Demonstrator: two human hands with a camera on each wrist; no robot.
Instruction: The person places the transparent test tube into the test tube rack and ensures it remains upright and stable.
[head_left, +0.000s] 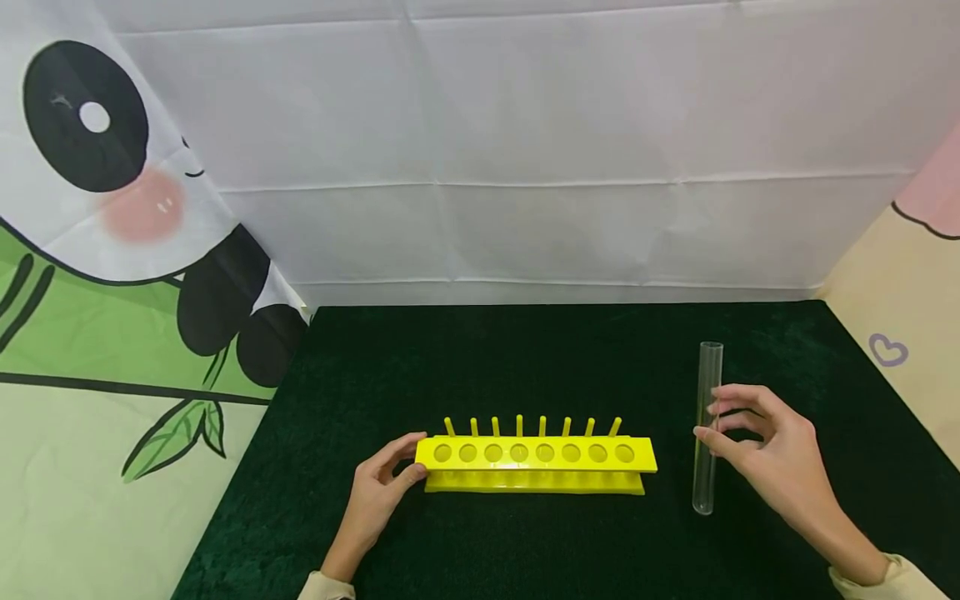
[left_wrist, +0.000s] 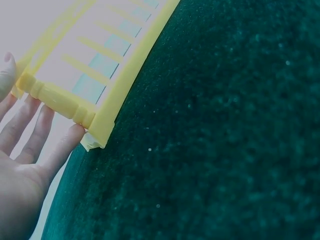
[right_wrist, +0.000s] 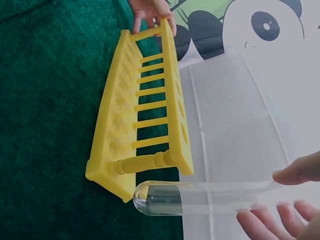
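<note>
A yellow test tube rack (head_left: 536, 482) with a row of round holes and upright pegs stands on the dark green cloth. My left hand (head_left: 382, 483) grips its left end, thumb at the top plate and fingers along the end post, as the left wrist view shows. To the right of the rack, my right hand (head_left: 776, 454) pinches a clear glass test tube (head_left: 705, 483) between thumb and fingers. The tube is nearly upright, its rounded end down, apart from the rack. In the right wrist view no contents show in the tube (right_wrist: 160, 198).
Dark green cloth (head_left: 487, 358) covers the table. A white sheet (head_left: 525, 150) hangs behind it. Printed cloth with a panda picture (head_left: 150, 250) borders the left side, and a cream and pink one (head_left: 907, 275) the right.
</note>
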